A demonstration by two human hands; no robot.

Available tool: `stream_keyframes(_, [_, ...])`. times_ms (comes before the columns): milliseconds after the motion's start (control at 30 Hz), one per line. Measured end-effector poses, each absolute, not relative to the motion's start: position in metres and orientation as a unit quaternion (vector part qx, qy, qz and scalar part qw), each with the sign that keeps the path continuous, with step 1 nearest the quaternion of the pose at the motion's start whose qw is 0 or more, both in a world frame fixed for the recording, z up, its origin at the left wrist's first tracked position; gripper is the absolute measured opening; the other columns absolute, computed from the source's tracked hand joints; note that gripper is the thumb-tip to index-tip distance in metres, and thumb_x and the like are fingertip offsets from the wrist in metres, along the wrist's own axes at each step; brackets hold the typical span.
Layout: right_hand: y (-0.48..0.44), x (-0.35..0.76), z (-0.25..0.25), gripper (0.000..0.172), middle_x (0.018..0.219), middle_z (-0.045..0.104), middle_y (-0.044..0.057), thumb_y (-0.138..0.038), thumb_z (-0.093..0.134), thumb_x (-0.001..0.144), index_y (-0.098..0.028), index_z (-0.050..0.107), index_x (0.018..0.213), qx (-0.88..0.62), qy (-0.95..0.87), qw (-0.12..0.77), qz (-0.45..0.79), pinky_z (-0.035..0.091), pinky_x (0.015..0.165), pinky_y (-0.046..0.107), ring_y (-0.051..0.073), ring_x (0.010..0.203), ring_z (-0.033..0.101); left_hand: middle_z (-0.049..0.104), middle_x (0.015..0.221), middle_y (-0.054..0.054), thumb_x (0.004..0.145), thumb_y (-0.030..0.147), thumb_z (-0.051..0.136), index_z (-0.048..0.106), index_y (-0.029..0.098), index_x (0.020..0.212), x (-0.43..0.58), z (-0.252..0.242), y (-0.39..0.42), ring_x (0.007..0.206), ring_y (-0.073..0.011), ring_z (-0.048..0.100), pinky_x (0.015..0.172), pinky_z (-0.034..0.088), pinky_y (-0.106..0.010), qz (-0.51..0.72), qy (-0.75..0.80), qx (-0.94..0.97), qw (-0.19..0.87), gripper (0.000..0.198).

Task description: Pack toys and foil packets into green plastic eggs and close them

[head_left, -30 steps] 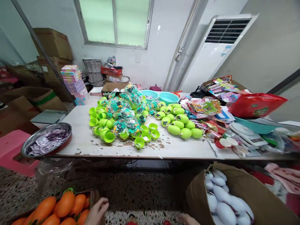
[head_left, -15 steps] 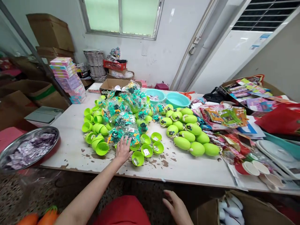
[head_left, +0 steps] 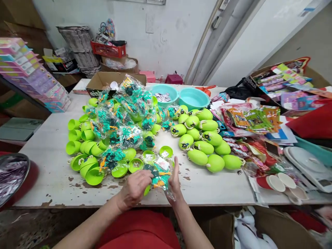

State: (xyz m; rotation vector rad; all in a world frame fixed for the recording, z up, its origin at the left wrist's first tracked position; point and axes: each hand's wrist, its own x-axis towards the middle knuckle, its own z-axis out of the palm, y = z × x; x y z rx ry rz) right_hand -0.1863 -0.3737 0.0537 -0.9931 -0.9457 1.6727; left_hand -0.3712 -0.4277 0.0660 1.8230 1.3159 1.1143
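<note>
Between my two hands is a clear plastic bag of teal, dark and orange parts (head_left: 161,174), held above the table's front part. My left hand (head_left: 136,188) is closed on the bag's left side. Against its right side rests my right hand (head_left: 175,185), thumb pointing up, its other fingers partly hidden behind the bag. Just beyond are open green shell halves (head_left: 135,165), some with small packets inside. A heap of similar bags (head_left: 124,117) lies behind, with more green shells (head_left: 88,147) to its left. Closed green egg shapes (head_left: 215,162) with cords lie to the right.
Two turquoise basins (head_left: 194,98) and an open cardboard box (head_left: 116,76) stand at the back. A metal bowl of packets (head_left: 24,166) is at the left edge. Colourful packages (head_left: 246,119), paper cups and a scale (head_left: 308,166) crowd the right.
My left hand has moved from the heap toward me and closed on a bag. My right hand has risen from below the table edge to the bag's right side. The view has shifted downward.
</note>
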Motion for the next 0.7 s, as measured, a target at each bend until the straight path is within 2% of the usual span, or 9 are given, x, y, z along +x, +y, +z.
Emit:
stream_keyframes(67, [-0.353, -0.190, 0.060, 0.082, 0.115, 0.066, 0.009, -0.063, 0.077, 0.064, -0.025, 0.046, 0.130, -0.407, -0.328, 0.461, 0.717, 0.055, 0.077, 0.037, 0.026, 0.097, 0.068, 0.073, 0.106, -0.011, 0.092, 0.019, 0.049, 0.072, 0.022, 0.099, -0.354, 0.074, -0.420, 0.111, -0.0269, 0.063, 0.100, 0.045, -0.047, 0.415, 0.487, 0.706, 0.303, 0.024])
stream_keyframes(100, [-0.344, -0.190, 0.061, 0.066, 0.097, 0.069, 0.004, -0.055, 0.080, 0.063, -0.023, 0.054, 0.115, -0.423, -0.296, 0.459, 0.723, 0.054, 0.070, 0.032, 0.023, 0.082, 0.069, 0.074, 0.102, -0.010, 0.091, 0.019, 0.050, 0.072, 0.022, 0.094, -0.347, 0.076, -0.415, 0.112, -0.0266, 0.062, 0.100, 0.044, -0.047, 0.420, 0.502, 0.701, 0.282, 0.022])
stream_keyframes(200, [-0.324, -0.189, 0.059, 0.041, 0.067, 0.063, -0.005, -0.046, 0.082, 0.065, -0.021, 0.056, 0.086, -0.459, -0.243, 0.457, 0.722, 0.048, 0.057, 0.025, 0.015, 0.058, 0.060, 0.068, 0.112, -0.011, 0.082, 0.032, 0.067, 0.069, 0.020, 0.089, -0.330, 0.080, -0.397, 0.127, -0.0318, 0.049, 0.108, 0.035, -0.052, 0.467, 0.594, 0.622, 0.204, 0.013])
stream_keyframes(267, [-0.317, -0.188, 0.056, 0.039, 0.068, 0.063, -0.006, -0.046, 0.081, 0.066, -0.021, 0.058, 0.086, -0.459, -0.233, 0.448, 0.731, 0.047, 0.056, 0.024, 0.013, 0.056, 0.059, 0.055, 0.134, -0.015, 0.068, 0.045, 0.080, 0.066, 0.019, 0.105, -0.318, 0.083, -0.387, 0.136, -0.0371, 0.039, 0.110, 0.032, -0.054, 0.497, 0.642, 0.544, 0.212, 0.048])
stream_keyframes(333, [-0.314, -0.187, 0.054, 0.043, 0.075, 0.067, -0.004, -0.043, 0.084, 0.063, -0.021, 0.062, 0.093, -0.458, -0.206, 0.435, 0.747, 0.048, 0.058, 0.024, 0.013, 0.060, 0.060, 0.049, 0.140, -0.016, 0.062, 0.050, 0.083, 0.063, 0.019, 0.113, -0.306, 0.085, -0.380, 0.131, -0.0365, 0.044, 0.107, 0.037, -0.051, 0.498, 0.660, 0.496, 0.264, 0.063])
stream_keyframes(433, [-0.312, -0.182, 0.057, 0.047, 0.083, 0.071, 0.000, -0.044, 0.087, 0.059, -0.020, 0.066, 0.093, -0.448, -0.163, 0.408, 0.779, 0.051, 0.063, 0.026, 0.016, 0.068, 0.064, 0.065, 0.101, -0.007, 0.075, 0.041, 0.073, 0.064, 0.019, 0.086, -0.287, 0.085, -0.368, 0.097, -0.0229, 0.061, 0.089, 0.047, -0.036, 0.489, 0.696, 0.454, 0.265, 0.026])
stream_keyframes(500, [-0.314, -0.175, 0.062, 0.051, 0.080, 0.071, 0.002, -0.060, 0.080, 0.063, -0.020, 0.067, 0.092, -0.441, -0.140, 0.374, 0.804, 0.052, 0.063, 0.029, 0.019, 0.068, 0.065, 0.059, 0.076, 0.001, 0.080, 0.034, 0.066, 0.056, 0.020, 0.076, -0.278, 0.082, -0.359, 0.074, -0.0152, 0.057, 0.075, 0.046, -0.028, 0.496, 0.740, 0.406, 0.203, 0.017])
stream_keyframes(600, [-0.320, -0.159, 0.064, 0.073, 0.085, 0.072, 0.006, -0.083, 0.058, 0.066, -0.022, 0.067, 0.105, -0.408, -0.132, 0.343, 0.836, 0.052, 0.061, 0.034, 0.024, 0.074, 0.067, 0.053, 0.067, 0.005, 0.080, 0.028, 0.061, 0.052, 0.022, 0.079, -0.268, 0.074, -0.346, 0.062, -0.0118, 0.051, 0.064, 0.042, -0.023, 0.490, 0.787, 0.356, 0.116, 0.011])
stream_keyframes(700, [-0.326, -0.144, 0.059, 0.072, 0.098, 0.071, 0.006, -0.075, 0.070, 0.062, -0.024, 0.064, 0.113, -0.393, -0.219, 0.372, 0.811, 0.052, 0.065, 0.032, 0.024, 0.085, 0.066, 0.057, 0.068, 0.003, 0.081, 0.021, 0.056, 0.055, 0.022, 0.082, -0.255, 0.069, -0.339, 0.063, -0.0134, 0.054, 0.064, 0.042, -0.024, 0.447, 0.813, 0.370, 0.056, 0.001])
